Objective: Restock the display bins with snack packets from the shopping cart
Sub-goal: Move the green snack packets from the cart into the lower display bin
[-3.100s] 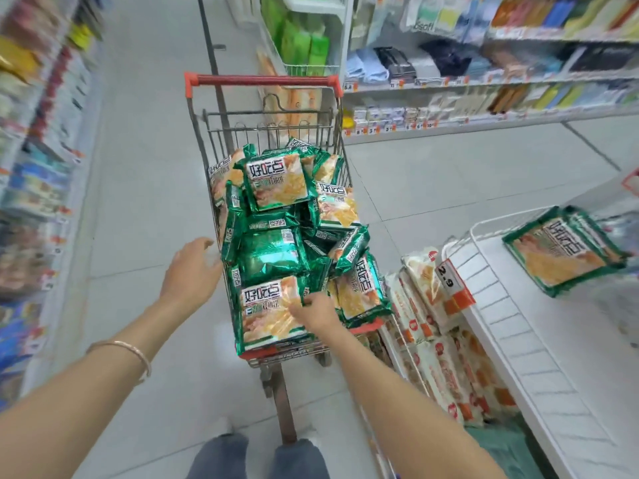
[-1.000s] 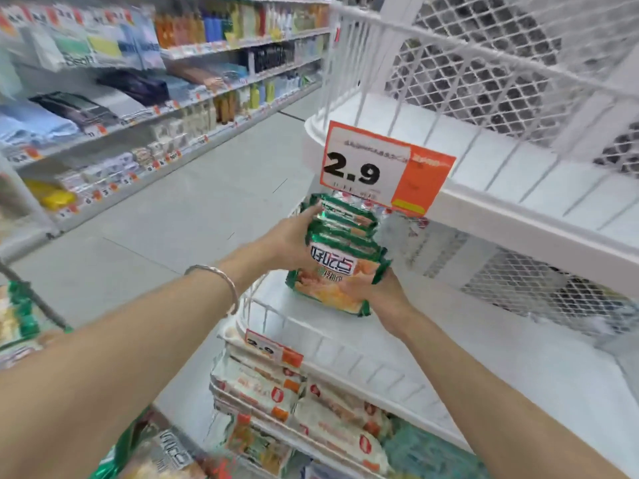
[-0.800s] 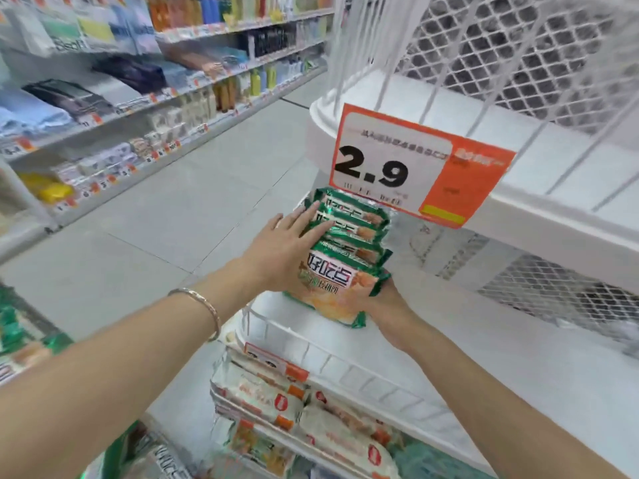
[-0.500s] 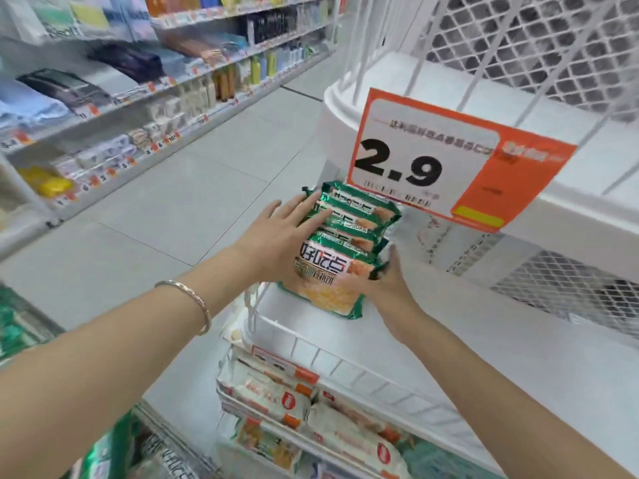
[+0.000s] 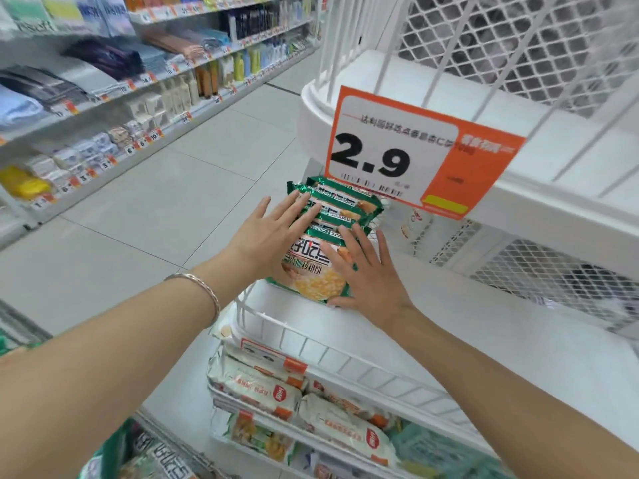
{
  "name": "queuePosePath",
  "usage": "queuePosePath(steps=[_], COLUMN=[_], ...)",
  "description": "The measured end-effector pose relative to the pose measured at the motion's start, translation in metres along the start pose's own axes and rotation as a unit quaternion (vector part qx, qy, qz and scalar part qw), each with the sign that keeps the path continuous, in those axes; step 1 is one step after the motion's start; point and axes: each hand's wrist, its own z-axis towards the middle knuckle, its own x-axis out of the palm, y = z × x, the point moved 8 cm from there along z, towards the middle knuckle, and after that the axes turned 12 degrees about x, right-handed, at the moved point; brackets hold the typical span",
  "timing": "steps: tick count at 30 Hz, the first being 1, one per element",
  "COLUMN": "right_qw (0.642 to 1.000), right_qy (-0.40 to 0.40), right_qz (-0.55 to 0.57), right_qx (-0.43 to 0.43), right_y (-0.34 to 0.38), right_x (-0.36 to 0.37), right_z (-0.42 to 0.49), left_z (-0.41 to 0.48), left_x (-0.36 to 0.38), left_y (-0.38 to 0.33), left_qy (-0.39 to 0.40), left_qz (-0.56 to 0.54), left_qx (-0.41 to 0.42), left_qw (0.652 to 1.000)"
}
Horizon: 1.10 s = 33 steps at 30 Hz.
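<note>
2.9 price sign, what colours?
Orange price sign with a white panel, black digits, yellow strip; head view.

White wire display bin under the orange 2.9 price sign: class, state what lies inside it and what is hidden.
Inside the white wire display bin: overlapping green snack packets, the left hand and right hand flat against them. The bin floor beneath them is covered.

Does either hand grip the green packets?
No, the left hand and right hand lie flat and open against the packets.
</note>
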Motion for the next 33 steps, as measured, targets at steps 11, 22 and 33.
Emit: queuePosePath(steps=[11,22,33], right_qw=[0.964,0.937,0.878], right_qy=[0.015,0.125,0.214], right_qz=[0.259,0.317,0.41], right_qx=[0.055,-0.08,-0.119], right_y=[0.056,0.282,0.409], right_x=[-0.105,-0.155,-0.197], right_z=[-0.036,-0.143,-0.14], left_z=[-0.194,-0.485,-0.632], left_x=[-0.015,-0.041,-0.029], left_y=[0.01,-0.023,-0.068], left_qy=[0.02,0.055,0.024], left_qz=[-0.109,-0.125,-0.211], left_qx=[-0.166,-0.343,-0.537], left_qw=[0.98,0.929,0.816])
